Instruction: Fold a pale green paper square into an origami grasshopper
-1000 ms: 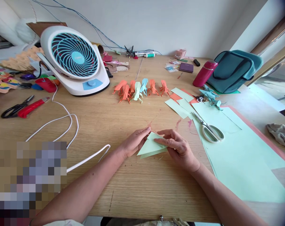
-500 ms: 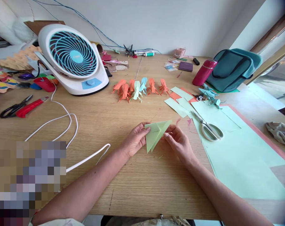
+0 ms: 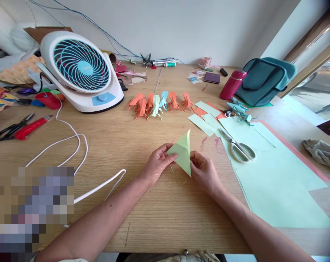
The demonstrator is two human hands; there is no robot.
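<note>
Pale green folded paper (image 3: 183,152); far left, white fan (image 3: 80,72) with turquoise grille; orange, green and blue paper insects (image 3: 159,102); magenta flask (image 3: 232,84); teal bag (image 3: 265,80) far right.

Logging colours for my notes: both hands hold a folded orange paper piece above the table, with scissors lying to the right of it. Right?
Not quite: in the head view the folded paper piece is light green, not orange. Both hands, left hand and right hand, hold it, scissors to the right.

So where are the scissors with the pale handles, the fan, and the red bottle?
scissors (image 3: 239,148): head view, on the blades near the pivot.
fan (image 3: 81,67): head view, on the grille's hub.
red bottle (image 3: 230,87): head view, on its body.
</note>
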